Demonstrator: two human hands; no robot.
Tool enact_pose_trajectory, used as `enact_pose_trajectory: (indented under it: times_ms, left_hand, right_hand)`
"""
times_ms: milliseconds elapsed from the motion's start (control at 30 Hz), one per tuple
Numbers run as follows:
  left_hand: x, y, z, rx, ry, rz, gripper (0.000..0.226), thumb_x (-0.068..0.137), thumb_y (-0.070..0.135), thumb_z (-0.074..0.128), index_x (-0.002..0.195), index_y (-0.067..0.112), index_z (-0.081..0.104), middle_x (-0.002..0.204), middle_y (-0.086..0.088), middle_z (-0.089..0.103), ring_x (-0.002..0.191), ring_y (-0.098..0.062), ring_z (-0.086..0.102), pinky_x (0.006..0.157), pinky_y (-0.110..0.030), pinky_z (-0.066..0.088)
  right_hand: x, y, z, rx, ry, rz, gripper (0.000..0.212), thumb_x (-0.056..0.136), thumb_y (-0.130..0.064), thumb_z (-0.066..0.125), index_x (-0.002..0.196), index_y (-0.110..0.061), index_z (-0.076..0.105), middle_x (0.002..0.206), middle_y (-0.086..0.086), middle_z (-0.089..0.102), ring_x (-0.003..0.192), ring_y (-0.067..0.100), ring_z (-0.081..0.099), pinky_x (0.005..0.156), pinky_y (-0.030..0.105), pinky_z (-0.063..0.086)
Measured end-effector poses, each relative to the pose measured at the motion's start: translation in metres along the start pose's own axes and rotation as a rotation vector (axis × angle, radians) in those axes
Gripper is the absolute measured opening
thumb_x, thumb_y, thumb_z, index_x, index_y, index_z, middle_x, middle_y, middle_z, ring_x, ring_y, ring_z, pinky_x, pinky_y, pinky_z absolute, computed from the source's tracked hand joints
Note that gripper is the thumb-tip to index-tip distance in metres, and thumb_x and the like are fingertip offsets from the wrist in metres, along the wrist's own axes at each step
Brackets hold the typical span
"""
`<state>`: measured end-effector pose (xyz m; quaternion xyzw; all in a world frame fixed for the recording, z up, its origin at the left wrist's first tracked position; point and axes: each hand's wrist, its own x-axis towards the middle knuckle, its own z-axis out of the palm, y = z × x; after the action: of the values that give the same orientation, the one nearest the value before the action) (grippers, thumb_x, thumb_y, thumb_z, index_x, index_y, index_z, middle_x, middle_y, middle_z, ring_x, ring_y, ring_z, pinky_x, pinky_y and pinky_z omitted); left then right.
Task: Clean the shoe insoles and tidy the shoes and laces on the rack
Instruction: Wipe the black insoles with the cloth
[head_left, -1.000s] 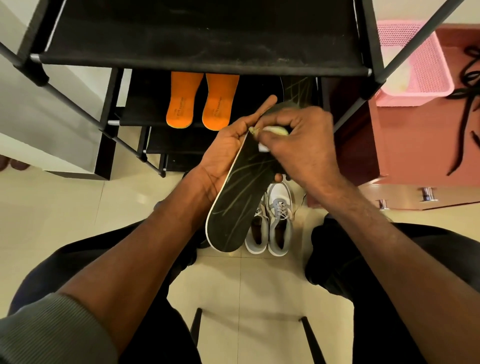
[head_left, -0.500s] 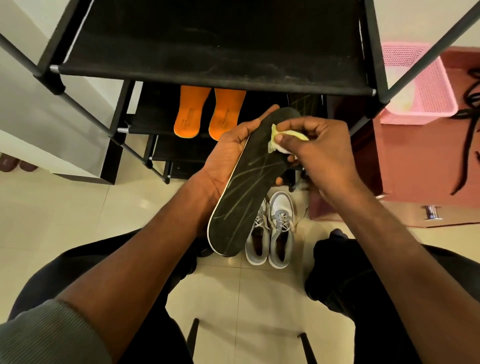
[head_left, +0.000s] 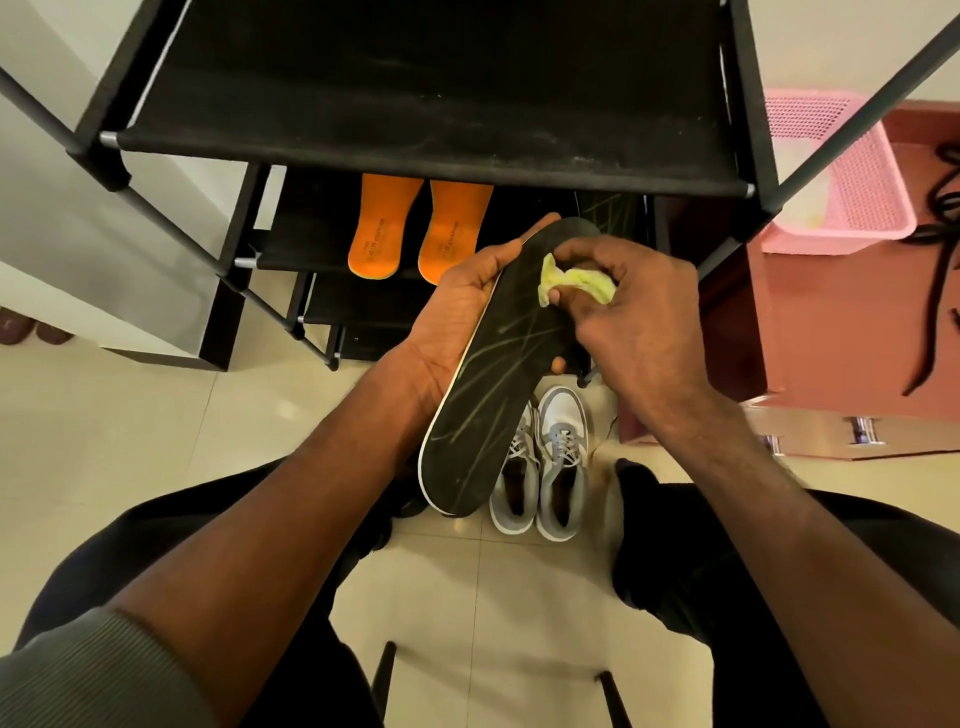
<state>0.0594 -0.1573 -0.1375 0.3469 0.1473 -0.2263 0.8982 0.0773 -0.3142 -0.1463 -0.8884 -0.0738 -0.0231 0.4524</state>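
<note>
The main risk, as I judge it, is the black insole slipping or flexing: the left hand only cradles it from the 9 o'clock edge, fingers curled behind it, so a hard wipe near the toe could twist it loose and drop it onto the 2 grey shoes on the floor at 6 o'clock. The small yellow cloth could also slide out of its pinch.

The right hand pinches that cloth between thumb and fingertips, pressing it on the insole's upper end at about 1 o'clock. The insole slants from there down to 7 o'clock, in front of the rack, where 2 orange insoles lie at 11 o'clock.
</note>
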Motion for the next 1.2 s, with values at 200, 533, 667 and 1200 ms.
enact_pose_trajectory:
  times_ms: [200,533,667,1200]
  left_hand:
    - [0.000,-0.003,-0.002,0.077,-0.024,-0.040,0.046,0.110,0.029,0.035,0.154,0.019,0.046,0.108,-0.006,0.075,0.094,-0.021,0.072,0.084,-0.040,0.057]
    - [-0.001,-0.017,0.001,0.164,-0.019,-0.122,0.057,0.109,0.037,0.036,0.083,0.020,0.084,0.083,-0.003,0.076,0.072,-0.019,0.071,0.070,-0.038,0.057]
    - [0.004,-0.018,-0.004,0.145,-0.001,-0.083,0.059,0.108,0.034,0.038,0.073,0.016,0.082,0.074,-0.003,0.073,0.067,-0.017,0.070,0.067,-0.034,0.057]
    - [0.008,-0.024,-0.009,0.098,-0.011,-0.098,0.049,0.105,0.042,0.044,0.095,0.009,0.080,0.093,-0.010,0.070,0.085,-0.026,0.063,0.078,-0.041,0.053]
  right_hand:
    - [-0.002,-0.002,0.002,-0.156,0.024,-0.074,0.019,0.089,-0.016,0.078,0.108,-0.017,0.081,0.107,-0.004,0.073,0.097,0.008,0.067,0.087,0.029,0.059]
    - [0.015,0.009,-0.016,-0.277,0.166,0.057,0.019,0.095,-0.021,0.069,0.110,-0.016,0.079,0.111,0.000,0.076,0.099,0.014,0.070,0.092,0.030,0.055]
    - [0.016,0.008,-0.016,-0.246,0.130,0.077,0.020,0.096,-0.021,0.072,0.114,-0.016,0.078,0.113,-0.003,0.076,0.100,0.008,0.068,0.087,0.019,0.051]
    - [0.016,0.010,-0.016,-0.300,0.203,-0.009,0.018,0.093,-0.018,0.070,0.108,-0.014,0.079,0.106,0.002,0.074,0.092,0.014,0.067,0.083,0.031,0.054]
